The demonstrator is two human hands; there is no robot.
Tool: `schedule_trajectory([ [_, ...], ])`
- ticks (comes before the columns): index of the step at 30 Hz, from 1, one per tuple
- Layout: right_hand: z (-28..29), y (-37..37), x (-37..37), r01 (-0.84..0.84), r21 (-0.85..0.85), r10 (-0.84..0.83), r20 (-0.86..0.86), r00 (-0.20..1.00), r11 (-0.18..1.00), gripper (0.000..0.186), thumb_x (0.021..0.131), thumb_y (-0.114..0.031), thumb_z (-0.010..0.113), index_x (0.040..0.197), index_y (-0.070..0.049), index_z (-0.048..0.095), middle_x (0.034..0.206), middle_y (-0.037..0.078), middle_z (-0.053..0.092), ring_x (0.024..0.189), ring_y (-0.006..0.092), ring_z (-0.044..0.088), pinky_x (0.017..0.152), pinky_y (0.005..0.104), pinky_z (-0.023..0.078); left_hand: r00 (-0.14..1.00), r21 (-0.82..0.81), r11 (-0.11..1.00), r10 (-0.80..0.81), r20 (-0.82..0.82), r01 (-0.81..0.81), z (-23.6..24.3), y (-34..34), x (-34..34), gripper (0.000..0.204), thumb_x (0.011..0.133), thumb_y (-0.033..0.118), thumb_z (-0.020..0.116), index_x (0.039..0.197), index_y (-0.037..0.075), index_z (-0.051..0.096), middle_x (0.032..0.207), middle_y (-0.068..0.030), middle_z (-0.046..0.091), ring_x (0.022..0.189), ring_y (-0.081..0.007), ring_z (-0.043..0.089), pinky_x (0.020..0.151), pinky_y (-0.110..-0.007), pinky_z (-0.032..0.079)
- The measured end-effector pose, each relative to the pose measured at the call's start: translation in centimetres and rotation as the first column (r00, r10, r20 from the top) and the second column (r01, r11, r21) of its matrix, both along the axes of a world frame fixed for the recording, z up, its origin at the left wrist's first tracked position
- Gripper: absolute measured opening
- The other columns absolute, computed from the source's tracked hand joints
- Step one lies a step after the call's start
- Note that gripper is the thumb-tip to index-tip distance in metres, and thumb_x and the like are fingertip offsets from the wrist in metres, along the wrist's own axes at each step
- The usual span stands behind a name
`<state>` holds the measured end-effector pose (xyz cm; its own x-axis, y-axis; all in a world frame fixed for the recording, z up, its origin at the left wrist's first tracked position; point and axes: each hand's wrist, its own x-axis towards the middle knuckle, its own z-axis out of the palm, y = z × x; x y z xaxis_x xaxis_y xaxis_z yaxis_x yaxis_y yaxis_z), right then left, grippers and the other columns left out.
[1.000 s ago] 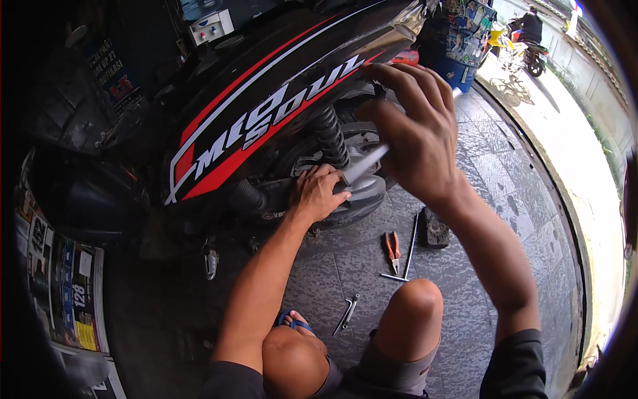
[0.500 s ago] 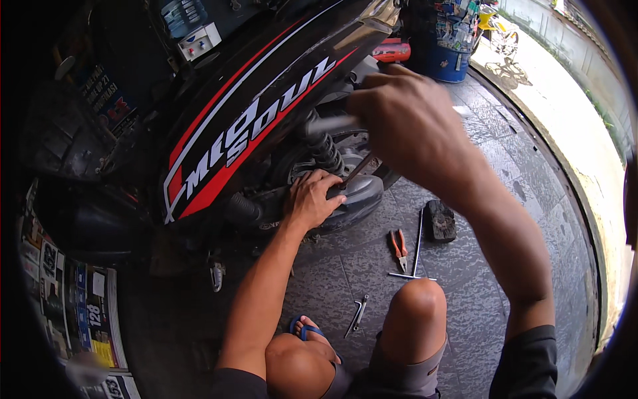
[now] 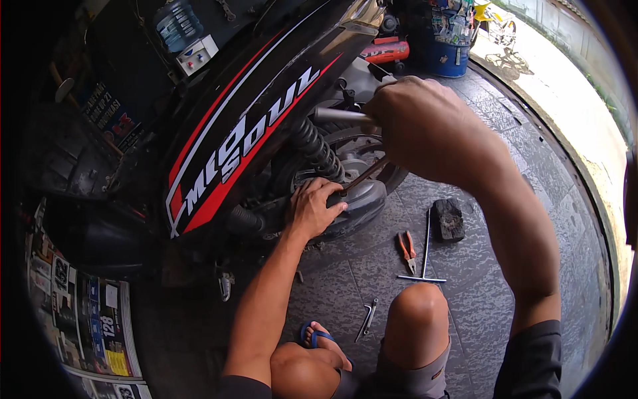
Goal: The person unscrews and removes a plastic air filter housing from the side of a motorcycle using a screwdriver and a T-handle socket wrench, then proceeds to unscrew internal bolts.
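Note:
A black and red scooter (image 3: 246, 133) fills the upper middle, its coil shock (image 3: 318, 151) above the rear wheel (image 3: 392, 173) and lower casing (image 3: 364, 199). My right hand (image 3: 435, 133) is closed on the crossbar of a T-handle wrench (image 3: 342, 114), whose shaft (image 3: 365, 174) slants down to the casing. My left hand (image 3: 312, 206) lies on the casing with curled fingers, thumb and forefinger around the wrench's lower end; the tip itself is hidden.
On the tiled floor lie orange pliers (image 3: 407, 249), another T-wrench (image 3: 427, 246), a dark block (image 3: 449, 219) and small wrenches (image 3: 369, 318). Behind stand a blue drum (image 3: 450, 56), a red cylinder (image 3: 385, 50) and a water dispenser (image 3: 198, 54). A bright doorway (image 3: 585, 126) is at right.
My right hand has swung round with the crossbar, which now points leftward over the shock. My left hand stays at the casing. The person on a motorbike outside is out of view.

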<state>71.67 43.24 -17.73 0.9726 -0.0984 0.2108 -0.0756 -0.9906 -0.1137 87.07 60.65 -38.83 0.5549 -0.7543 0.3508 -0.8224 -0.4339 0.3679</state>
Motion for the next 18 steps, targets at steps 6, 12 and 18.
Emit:
schedule_trajectory([
  [6,-8.4,2.8,2.0,-0.730,0.584,-0.170,0.808,0.564,0.353,0.059,0.101,-0.046,0.037,0.126,0.003,0.056,0.134,0.024,0.054,0.120,0.0317,0.056,0.101,0.0423,0.043,1.000,0.016,1.000,-0.010,0.007,0.010,0.0,-0.1,0.2,0.037,0.078,0.027,0.077,0.109,0.011,0.068,0.113,-0.0043,0.064,0.111,-0.0277,0.060,0.097,-0.042,0.044],
  [12,-9.4,1.3,2.7,-0.725,0.686,-0.425,0.638,0.642,-0.067,0.065,0.100,-0.061,0.029,0.061,-0.011,0.041,0.048,0.001,0.032,0.045,0.0132,0.032,0.046,0.0280,0.026,0.999,0.017,0.999,-0.029,0.029,0.029,-0.2,-0.3,-0.2,0.036,0.078,0.028,0.077,0.110,0.013,0.068,0.113,-0.0055,0.063,0.112,-0.0291,0.058,0.098,-0.042,0.044],
  [18,-14.7,-4.5,-4.3,-0.618,0.786,-0.414,0.561,0.717,-0.004,0.060,0.103,-0.053,0.029,0.063,-0.011,0.042,0.050,0.001,0.036,0.045,0.0101,0.034,0.043,0.0258,0.024,0.988,0.140,0.986,-0.108,0.108,0.092,1.1,-1.5,-0.3,0.025,0.086,0.023,0.069,0.104,0.007,0.065,0.109,-0.0103,0.063,0.105,-0.0315,0.062,0.089,-0.045,0.050],
])
